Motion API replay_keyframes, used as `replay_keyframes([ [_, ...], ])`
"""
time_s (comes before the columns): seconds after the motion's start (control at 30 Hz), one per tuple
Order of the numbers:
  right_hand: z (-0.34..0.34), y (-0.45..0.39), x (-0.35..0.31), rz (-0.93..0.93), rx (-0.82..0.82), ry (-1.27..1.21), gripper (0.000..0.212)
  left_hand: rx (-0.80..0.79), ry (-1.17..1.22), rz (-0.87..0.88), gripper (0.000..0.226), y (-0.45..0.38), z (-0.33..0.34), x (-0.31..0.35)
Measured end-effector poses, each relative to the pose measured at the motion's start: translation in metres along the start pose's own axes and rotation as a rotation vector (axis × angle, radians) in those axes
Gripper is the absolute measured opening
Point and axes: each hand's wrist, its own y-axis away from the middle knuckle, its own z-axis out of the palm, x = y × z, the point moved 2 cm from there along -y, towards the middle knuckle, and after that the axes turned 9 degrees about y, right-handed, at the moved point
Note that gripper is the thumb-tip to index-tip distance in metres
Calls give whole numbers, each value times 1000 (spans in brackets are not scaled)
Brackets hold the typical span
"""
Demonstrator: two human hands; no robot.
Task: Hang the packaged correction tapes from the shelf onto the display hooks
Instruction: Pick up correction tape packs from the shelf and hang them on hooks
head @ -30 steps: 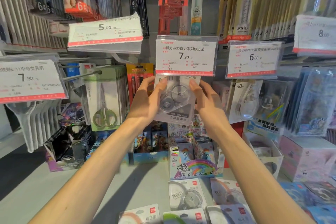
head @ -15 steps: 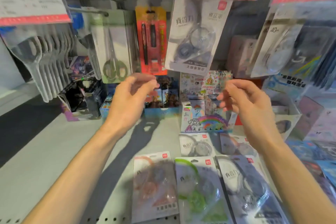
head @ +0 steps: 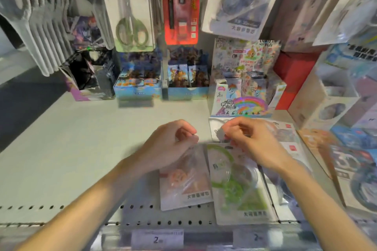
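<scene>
The fingers of the left hand are curled narrow above the top edge of the orange correction tape pack; whether it is pinched cannot be told through the blur. The right hand is likewise curled, over the green correction tape pack. Both packs are laid flat on the pale shelf. Another correction tape pack is seen hung above, beside packaged scissors.

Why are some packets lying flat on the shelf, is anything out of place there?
Yes: correction tape packs, such as the orange pack and green pack, lie loose on the shelf and overlap untidily, while a matching pack hangs above. Both hands hover over them. Nothing looks damaged.
</scene>
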Motion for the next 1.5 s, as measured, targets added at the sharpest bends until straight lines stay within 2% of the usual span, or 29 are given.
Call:
replay_keyframes([
  [0.1, -4, 0, 1, 25, 78, 25, 23, -62, -135, 18, 17, -11, 17, 9],
  [0.27, -15, 5, 11, 26, 121, 112, 16, -120, -141, 2, 21, -18, 34, 17],
  [0.4, -21, 8, 16, 34, 156, 116, 20, -115, 85, -148, 15, -20, 33, 18],
  [0.5, -24, 7, 17, 62, 194, 83, 6, -65, 276, -216, 12, -21, 26, 23],
  [0.6, -27, 5, 14, 70, 215, 48, 26, -20, 388, -206, 13, -22, 15, 32],
  [0.73, -16, -1, 9, 155, 139, -180, 47, 82, 490, -146, 12, -21, 2, 40],
  [0.8, -6, -3, 9, 226, 99, -281, 49, 149, 533, -151, 8, -19, -4, 40],
  [0.97, 14, -4, 8, 295, -115, -468, 34, 207, 548, -147, 9, -6, -14, 39],
  [1.07, 15, -5, 5, 275, -83, -480, 22, 203, 539, -150, 6, 3, -16, 32],
  [1.1, 12, -5, 4, 279, -36, -471, 18, 196, 528, -160, 5, 5, -16, 27],
  [1.13, 7, -6, 6, 282, 23, -443, 16, 181, 473, -169, 14, 8, -16, 21],
  [1.2, -3, -8, 12, 290, 136, -338, 21, 84, 204, -189, 42, 16, -15, 8],
  [1.3, -10, -10, 21, 311, 207, -272, 21, -97, -149, -210, 75, 26, -11, -2],
  [1.43, -10, -6, 19, 312, 224, -333, 7, -163, -372, -164, 93, 32, -3, -4],
  [1.5, -9, -6, 20, 325, 220, -382, 9, -165, -417, -157, 93, 33, -1, -3],
])
